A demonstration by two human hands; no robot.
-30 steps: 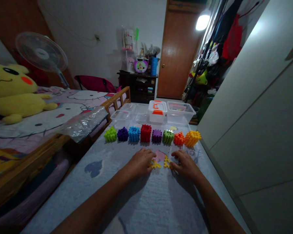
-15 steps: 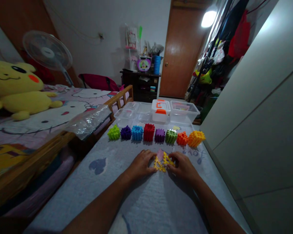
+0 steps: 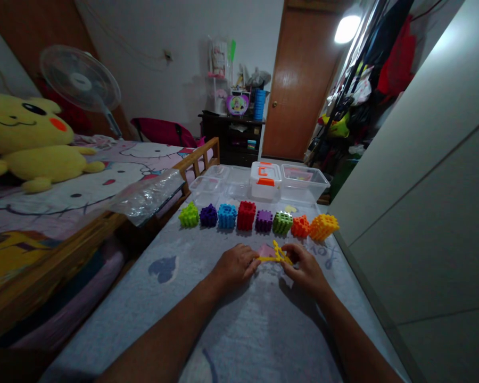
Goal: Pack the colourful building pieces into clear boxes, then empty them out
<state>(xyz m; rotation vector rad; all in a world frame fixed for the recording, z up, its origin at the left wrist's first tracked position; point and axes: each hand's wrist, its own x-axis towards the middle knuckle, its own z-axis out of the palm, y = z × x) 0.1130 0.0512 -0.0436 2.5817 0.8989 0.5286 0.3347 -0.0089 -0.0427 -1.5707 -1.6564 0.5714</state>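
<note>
My left hand [image 3: 234, 268] is closed, its fingertips pinching a thin yellow notched plastic tile [image 3: 268, 259] that now shows edge-on. In my right hand [image 3: 306, 270], thumb and fingers grip a second yellow notched tile [image 3: 278, 249], tilted and touching the first near its right end. Whether the two tiles interlock I cannot tell. Beyond the hands stands a row of toothed plastic blocks, among them a red block [image 3: 246, 216], a light blue block [image 3: 227, 216], a purple block [image 3: 264, 221], a green block [image 3: 282, 223] and a yellow-orange block [image 3: 323, 227].
Behind the row are a lidded clear box [image 3: 265, 191] with orange latches and an open clear bin [image 3: 304, 186]. Clear trays [image 3: 206, 186] sit to their left. A wooden bed rail [image 3: 197, 157] borders the left side; a pale cabinet [image 3: 431, 175] flanks the right.
The yellow tiles have turned: the left one went from face-up to edge-on, and the right one now leans against it. My right hand has shifted slightly right.
</note>
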